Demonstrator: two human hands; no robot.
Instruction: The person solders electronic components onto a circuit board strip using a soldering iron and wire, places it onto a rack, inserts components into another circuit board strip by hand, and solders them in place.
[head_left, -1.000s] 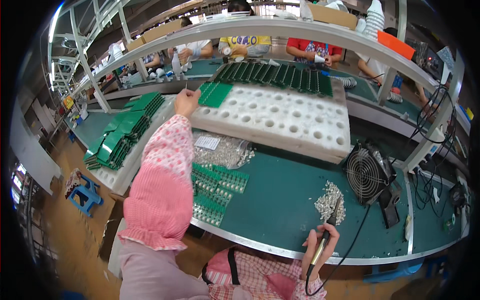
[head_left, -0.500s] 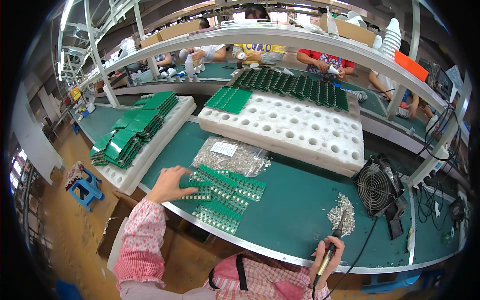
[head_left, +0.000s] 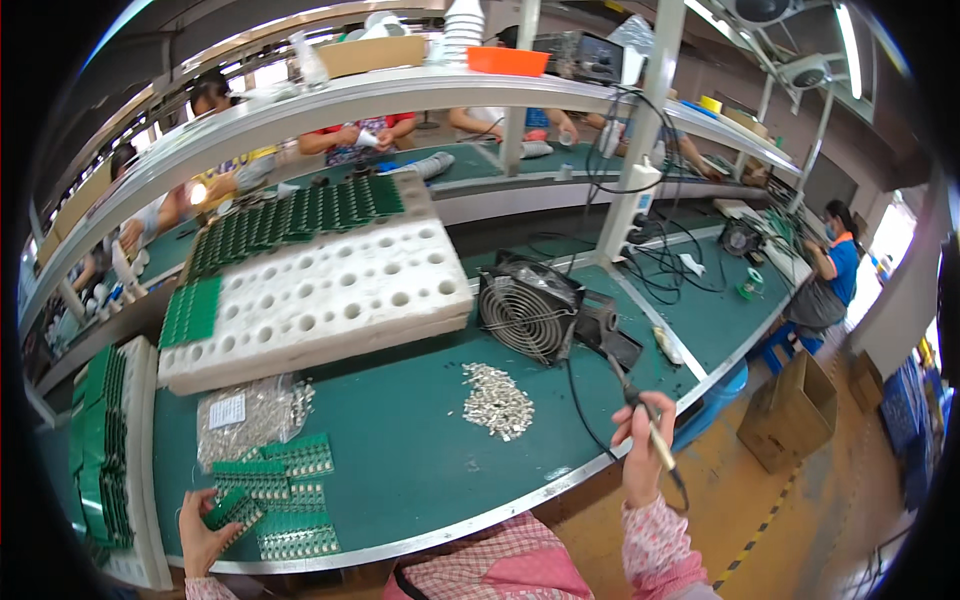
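Note:
My left hand (head_left: 203,532) pinches the edge of a small green circuit board (head_left: 232,508) at the left end of a loose group of boards. Several more green circuit boards (head_left: 300,532) overlap beside it near the table's front edge. In my right hand (head_left: 642,455) is a soldering iron (head_left: 658,440) with a pale handle, held like a pen. Its tip points up and left toward a dark holder (head_left: 612,335) beside the fan; whether they touch, I cannot tell. A heap of small silvery parts (head_left: 497,402) lies between my hands.
A clear bag of small parts (head_left: 250,415) lies behind the boards. White foam blocks (head_left: 330,320) carry rows of boards (head_left: 300,215); another stack (head_left: 105,450) stands at far left. A black fan (head_left: 525,310) sits right of centre, with cables nearby. Co-workers sit across the bench.
The view has swung to the right. My right hand has carried the soldering iron from the heap of parts toward the fan's holder. My left hand has closed on a board.

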